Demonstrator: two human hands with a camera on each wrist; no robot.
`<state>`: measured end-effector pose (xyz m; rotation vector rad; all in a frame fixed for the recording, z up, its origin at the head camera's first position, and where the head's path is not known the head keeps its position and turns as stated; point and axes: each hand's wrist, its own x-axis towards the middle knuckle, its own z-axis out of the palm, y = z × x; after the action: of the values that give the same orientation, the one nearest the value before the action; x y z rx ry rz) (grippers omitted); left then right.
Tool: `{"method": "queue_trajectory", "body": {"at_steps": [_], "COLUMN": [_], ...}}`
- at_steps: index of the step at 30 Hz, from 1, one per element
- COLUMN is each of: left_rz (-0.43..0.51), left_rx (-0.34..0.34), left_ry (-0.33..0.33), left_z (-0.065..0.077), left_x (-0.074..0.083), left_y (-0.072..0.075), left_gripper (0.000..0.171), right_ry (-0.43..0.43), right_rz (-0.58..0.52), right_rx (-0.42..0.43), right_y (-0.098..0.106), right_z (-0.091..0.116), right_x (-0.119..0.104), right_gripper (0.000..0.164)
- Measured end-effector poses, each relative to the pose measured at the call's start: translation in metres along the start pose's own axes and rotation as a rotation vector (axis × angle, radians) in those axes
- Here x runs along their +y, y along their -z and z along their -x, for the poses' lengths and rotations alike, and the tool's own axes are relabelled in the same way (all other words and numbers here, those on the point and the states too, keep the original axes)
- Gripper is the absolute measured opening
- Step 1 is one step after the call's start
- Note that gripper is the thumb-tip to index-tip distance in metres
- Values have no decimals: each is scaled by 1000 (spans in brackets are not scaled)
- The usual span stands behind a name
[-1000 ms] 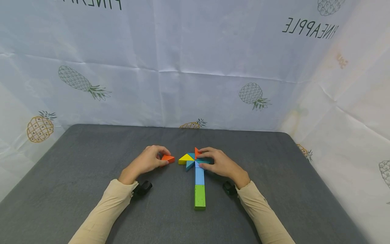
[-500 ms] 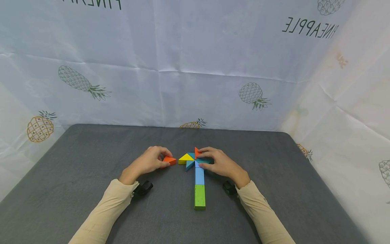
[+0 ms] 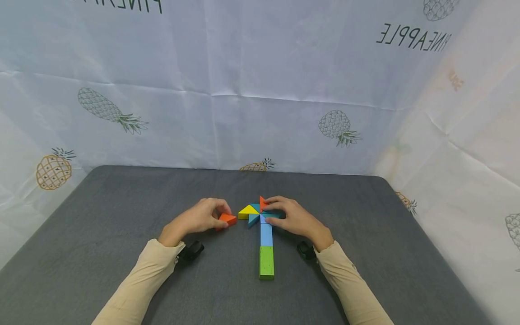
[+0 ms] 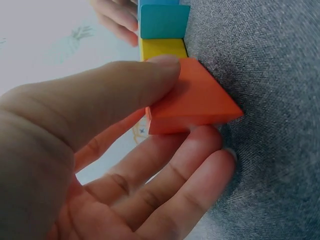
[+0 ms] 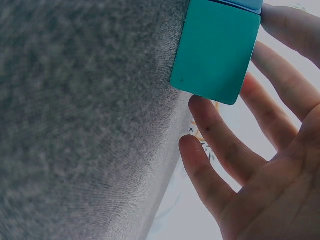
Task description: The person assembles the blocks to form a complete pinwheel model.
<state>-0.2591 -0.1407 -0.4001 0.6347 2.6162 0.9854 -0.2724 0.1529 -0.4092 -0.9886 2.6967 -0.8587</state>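
Note:
My left hand [image 3: 201, 216] pinches an orange triangular block [image 3: 228, 219] just left of a pinwheel of blocks. In the left wrist view the thumb lies on the orange block's face [image 4: 200, 97], with fingers against its edge. The pinwheel has a yellow triangle [image 3: 246, 211], a teal triangle [image 3: 253, 219], an orange-red triangle [image 3: 262, 204] and a light blue triangle [image 3: 262, 217]. My right hand [image 3: 294, 217] rests over its right side, fingertips at the orange-red triangle and thumb by the light blue one. A teal block [image 5: 215, 52] stands beside its loosely extended fingers in the right wrist view.
A light blue block [image 3: 266, 234] and a green block [image 3: 266, 262] continue in a straight line from the pinwheel toward the person. Everything lies on a dark grey table [image 3: 134, 198]. A pineapple-print curtain [image 3: 260, 131] hangs behind the table's far edge.
My left hand has shifted slightly right and toward the person with the orange block, which is a little turned. The right hand and the other blocks have stayed in place.

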Motion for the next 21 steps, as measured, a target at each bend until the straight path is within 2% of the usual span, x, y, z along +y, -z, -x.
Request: {"method": "queue_trajectory", "body": {"at_steps": [10,21], "left_rz": [35,40], "left_rx": [-73,-124], "left_ry": [-29,15], "left_z": [1,6], "left_x": [1,5], "left_y": [-1,4], "left_gripper": [23,28], "right_ry": [-7,-11], "right_rz": [2,0], "right_rx": [1,-2], "right_y": [0,0], "right_z": [0,0], "right_x": [0,0], "right_gripper": [39,39]}}
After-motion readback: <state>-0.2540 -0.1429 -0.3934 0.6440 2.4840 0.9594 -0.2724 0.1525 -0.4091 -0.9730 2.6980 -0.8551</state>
